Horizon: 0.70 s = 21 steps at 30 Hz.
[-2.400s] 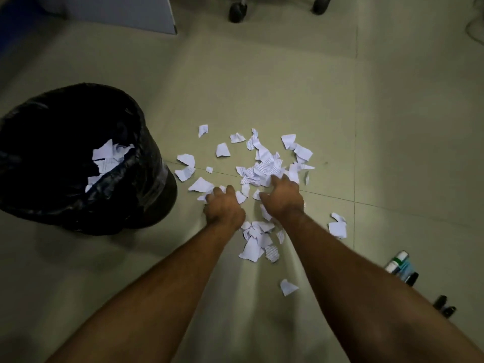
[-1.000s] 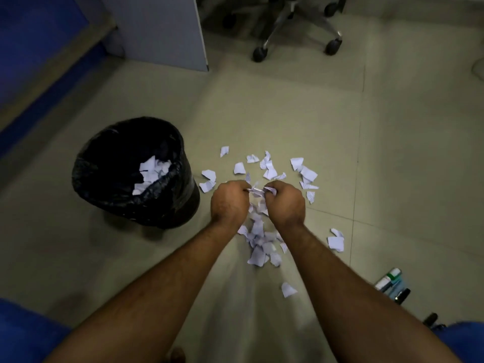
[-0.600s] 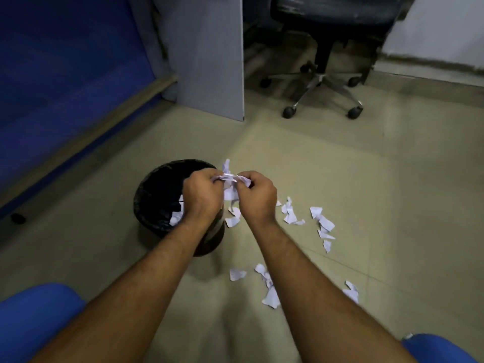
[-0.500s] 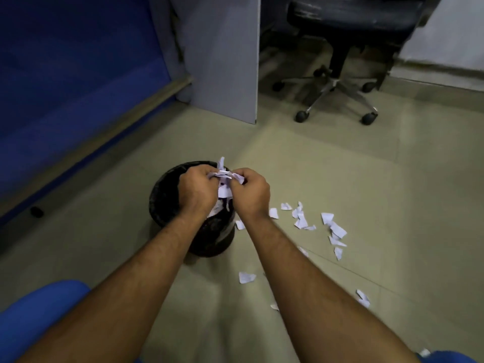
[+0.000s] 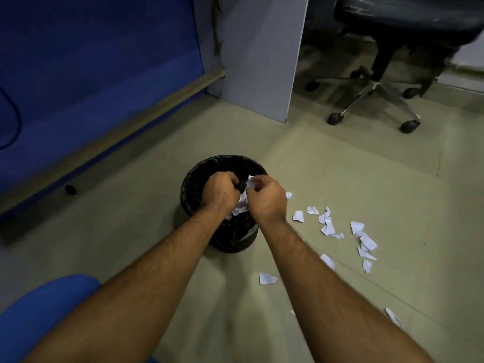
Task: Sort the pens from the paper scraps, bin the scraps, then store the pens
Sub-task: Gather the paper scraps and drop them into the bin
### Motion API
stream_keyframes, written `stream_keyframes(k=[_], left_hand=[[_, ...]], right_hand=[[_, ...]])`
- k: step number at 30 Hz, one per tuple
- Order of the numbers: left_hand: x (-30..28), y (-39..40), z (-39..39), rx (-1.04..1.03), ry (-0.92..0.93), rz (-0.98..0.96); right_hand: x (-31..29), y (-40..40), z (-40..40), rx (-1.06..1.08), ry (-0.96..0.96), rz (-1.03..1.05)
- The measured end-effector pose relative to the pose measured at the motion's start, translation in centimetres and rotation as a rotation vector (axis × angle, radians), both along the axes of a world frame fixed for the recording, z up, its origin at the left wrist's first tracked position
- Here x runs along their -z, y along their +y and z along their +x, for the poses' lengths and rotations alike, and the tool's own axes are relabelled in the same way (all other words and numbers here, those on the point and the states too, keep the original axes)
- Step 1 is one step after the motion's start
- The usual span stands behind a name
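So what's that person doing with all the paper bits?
A person is cleaning up torn paper. Both hands, left and right, are over the black bin, letting scraps fall in. The right hand pinches one white bit. More scraps on the floor, right of the bin, are not yet picked up. No pens show in this view.

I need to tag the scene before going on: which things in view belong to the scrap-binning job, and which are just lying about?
Part of the job:
- left hand and right hand, over the bin
- paper scraps between them
- black-lined bin
- loose scraps on the floor

Just lying about:
- office chair
- grey panel
- small dark object by the blue wall
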State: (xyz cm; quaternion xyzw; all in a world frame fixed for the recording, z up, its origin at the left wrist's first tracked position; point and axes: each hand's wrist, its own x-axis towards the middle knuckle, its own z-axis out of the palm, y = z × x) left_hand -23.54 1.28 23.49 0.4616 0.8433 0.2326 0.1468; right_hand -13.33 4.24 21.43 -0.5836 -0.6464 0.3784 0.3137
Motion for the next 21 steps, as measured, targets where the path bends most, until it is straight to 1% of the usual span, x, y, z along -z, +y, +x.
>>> stream_keyframes(k=[4, 6, 9, 14, 16, 18, 19, 21], left_hand=[[0.2, -0.2, 0.5, 0.009, 0.05, -0.062], [0.0, -0.2, 1.1, 0.023, 0.07, -0.034], [-0.1, 0.5, 3.1, 0.128, 0.034, 0.072], [2.8, 3.0, 7.8, 0.303, -0.004, 0.032], [4.8, 3.6, 9.4, 0.331, -0.001, 0.0], [7.6, 4.2, 11.5, 0.369, -0.014, -0.049], [9.3, 4.2, 12.5, 0.385, -0.016, -0.089], [12.8, 3.5, 13.5, 0.419, -0.013, -0.168]], right_hand=[[0.1, 0.0, 1.1, 0.062, 0.064, -0.021], [0.3, 0.1, 1.8, 0.088, 0.071, -0.015], [1.3, 0.2, 3.2, 0.142, 0.088, -0.03], [3.7, 1.3, 7.1, 0.31, 0.138, -0.033], [5.3, 1.6, 9.1, 0.364, 0.093, -0.044], [8.2, 1.8, 12.2, 0.404, 0.013, -0.082], [10.2, 1.8, 13.7, 0.387, -0.047, -0.119], [14.2, 1.1, 15.7, 0.271, -0.177, -0.203]])
